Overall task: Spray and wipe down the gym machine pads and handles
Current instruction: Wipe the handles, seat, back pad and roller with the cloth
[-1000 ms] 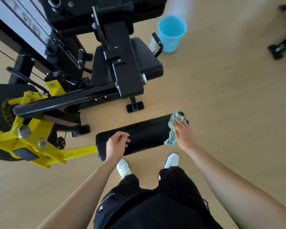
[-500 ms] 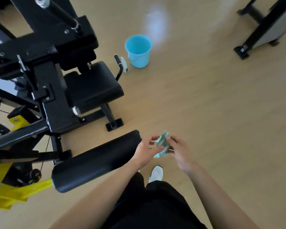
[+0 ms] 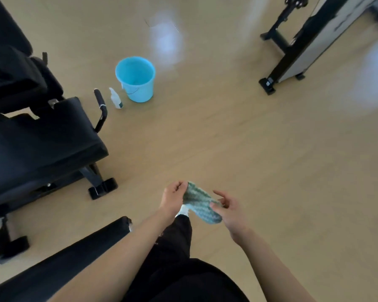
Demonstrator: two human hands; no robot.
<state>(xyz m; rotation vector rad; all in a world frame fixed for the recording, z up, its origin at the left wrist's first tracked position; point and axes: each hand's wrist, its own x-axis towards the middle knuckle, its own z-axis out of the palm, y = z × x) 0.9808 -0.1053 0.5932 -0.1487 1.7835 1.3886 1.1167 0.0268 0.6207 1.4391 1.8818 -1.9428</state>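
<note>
A green-and-white cloth [image 3: 200, 203] is stretched between both hands in front of my legs, over the bare floor. My left hand [image 3: 172, 198] pinches its upper left end and my right hand [image 3: 228, 211] pinches its lower right end. The black roller pad [image 3: 59, 264] lies at the lower left, away from both hands. The machine's black seat pad [image 3: 42, 138] sits at the left, with a black side handle [image 3: 100, 110] beside it. A small white spray bottle [image 3: 115, 98] stands on the floor between that handle and a blue bucket [image 3: 136, 79].
The machine's black frame and foot [image 3: 102, 188] reach onto the floor left of my hands. Another machine's black base [image 3: 279, 59] stands at the upper right. The wooden floor [image 3: 249, 149] stretches ahead and to the right.
My hands left the roller pad and now hold the cloth between them, spread wider than half a second ago. The view has swung right and up, showing the spray bottle and more floor.
</note>
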